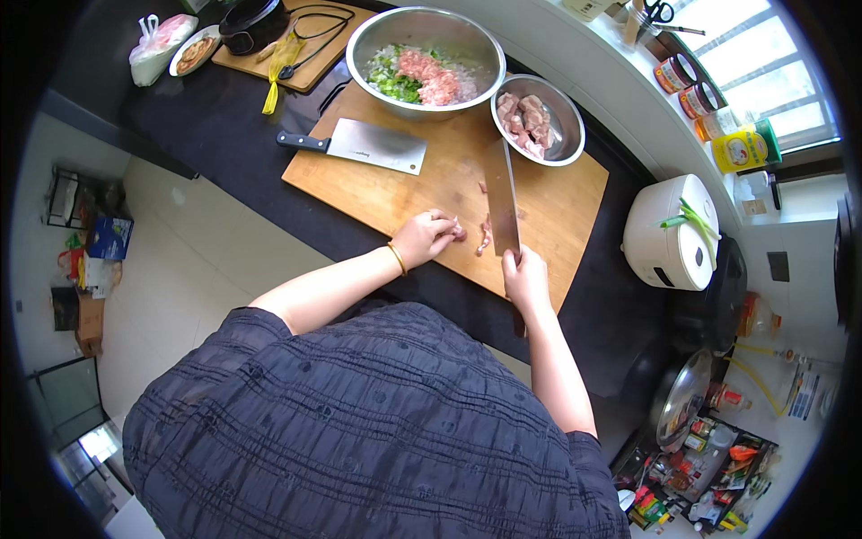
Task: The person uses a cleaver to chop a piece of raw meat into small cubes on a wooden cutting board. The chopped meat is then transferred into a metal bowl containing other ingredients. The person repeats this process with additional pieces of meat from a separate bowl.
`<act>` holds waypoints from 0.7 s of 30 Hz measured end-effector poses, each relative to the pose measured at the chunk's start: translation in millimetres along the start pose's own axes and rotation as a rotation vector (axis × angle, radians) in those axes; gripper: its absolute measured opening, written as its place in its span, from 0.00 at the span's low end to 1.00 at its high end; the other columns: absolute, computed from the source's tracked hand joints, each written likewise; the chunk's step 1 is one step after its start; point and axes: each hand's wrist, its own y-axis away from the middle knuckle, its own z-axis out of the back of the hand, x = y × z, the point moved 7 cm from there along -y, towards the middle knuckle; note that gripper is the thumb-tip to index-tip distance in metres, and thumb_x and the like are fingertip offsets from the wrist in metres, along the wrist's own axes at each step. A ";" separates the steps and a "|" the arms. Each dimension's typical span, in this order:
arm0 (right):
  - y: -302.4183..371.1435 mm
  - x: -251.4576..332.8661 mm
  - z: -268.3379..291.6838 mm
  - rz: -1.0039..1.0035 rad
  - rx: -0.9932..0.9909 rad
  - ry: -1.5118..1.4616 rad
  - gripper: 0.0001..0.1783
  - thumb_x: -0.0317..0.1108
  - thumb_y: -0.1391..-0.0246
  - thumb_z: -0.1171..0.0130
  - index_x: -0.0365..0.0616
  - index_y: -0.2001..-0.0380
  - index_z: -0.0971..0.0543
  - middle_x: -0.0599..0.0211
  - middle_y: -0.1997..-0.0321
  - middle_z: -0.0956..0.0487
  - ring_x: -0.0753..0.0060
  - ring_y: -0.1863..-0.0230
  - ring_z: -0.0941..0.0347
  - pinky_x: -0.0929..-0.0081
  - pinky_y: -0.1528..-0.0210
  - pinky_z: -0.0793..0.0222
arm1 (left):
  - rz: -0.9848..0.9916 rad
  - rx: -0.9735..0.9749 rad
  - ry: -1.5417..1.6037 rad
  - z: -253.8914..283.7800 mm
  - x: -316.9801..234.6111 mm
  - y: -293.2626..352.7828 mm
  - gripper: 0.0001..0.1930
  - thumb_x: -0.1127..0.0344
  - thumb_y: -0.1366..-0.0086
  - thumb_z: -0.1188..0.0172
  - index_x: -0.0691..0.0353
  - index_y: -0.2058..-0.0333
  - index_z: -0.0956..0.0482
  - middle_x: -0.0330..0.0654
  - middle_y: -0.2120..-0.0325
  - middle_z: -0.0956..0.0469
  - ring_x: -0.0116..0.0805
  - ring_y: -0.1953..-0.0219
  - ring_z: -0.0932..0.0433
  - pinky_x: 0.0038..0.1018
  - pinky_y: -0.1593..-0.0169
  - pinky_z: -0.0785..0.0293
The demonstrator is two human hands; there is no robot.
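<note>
My right hand (528, 280) grips the handle of a cleaver (502, 198), its blade pointing away from me over the wooden cutting board (449, 193). On the board left of the blade, my left hand (426, 239) has its fingers closed on a small piece of raw meat (459, 231). Thin meat scraps (485, 235) lie between the hand and the blade. A second cleaver (375, 145) with a black handle rests flat on the board's far left part. At the far right corner, a metal bowl (575, 135) holds raw meat chunks (528, 124).
A large steel bowl (489, 54) of minced meat and chopped greens stands at the board's far edge. Another board (305, 76) with a black pot (254, 27) and cable is at the far left. A white rice cooker (664, 229) with green onion on its lid stands right.
</note>
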 end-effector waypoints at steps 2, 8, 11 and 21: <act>17.1 7.1 -2.5 0.003 0.090 0.025 0.12 0.34 0.50 0.51 0.33 0.74 0.26 0.44 0.77 0.26 0.45 0.71 0.27 0.59 0.66 0.32 | 0.002 0.021 -0.068 1.5 -8.5 -0.4 0.07 0.68 0.49 0.39 0.58 0.70 0.21 0.41 0.71 0.24 0.39 0.68 0.24 0.28 0.63 0.27; 40.0 0.1 -27.0 0.016 0.132 0.038 0.11 0.33 0.50 0.51 0.34 0.74 0.28 0.42 0.77 0.26 0.41 0.71 0.28 0.56 0.66 0.32 | -0.042 0.066 -0.281 -13.1 -10.1 -3.6 0.06 0.64 0.49 0.41 0.58 0.74 0.22 0.40 0.74 0.26 0.38 0.69 0.27 0.30 0.65 0.29; 38.8 -1.6 -30.4 0.024 0.124 0.039 0.11 0.32 0.50 0.51 0.33 0.75 0.29 0.41 0.78 0.27 0.40 0.72 0.29 0.55 0.67 0.33 | -0.064 0.062 -0.297 -15.4 -8.9 -3.0 0.05 0.65 0.50 0.41 0.59 0.75 0.22 0.40 0.75 0.26 0.38 0.69 0.27 0.30 0.64 0.29; 1.8 7.4 -47.6 0.069 0.099 0.114 0.11 0.33 0.49 0.53 0.33 0.72 0.28 0.38 0.77 0.27 0.39 0.72 0.29 0.53 0.66 0.33 | -0.106 0.042 -0.294 -16.8 -10.6 -6.3 0.05 0.67 0.50 0.41 0.60 0.75 0.24 0.41 0.75 0.26 0.39 0.69 0.27 0.29 0.64 0.29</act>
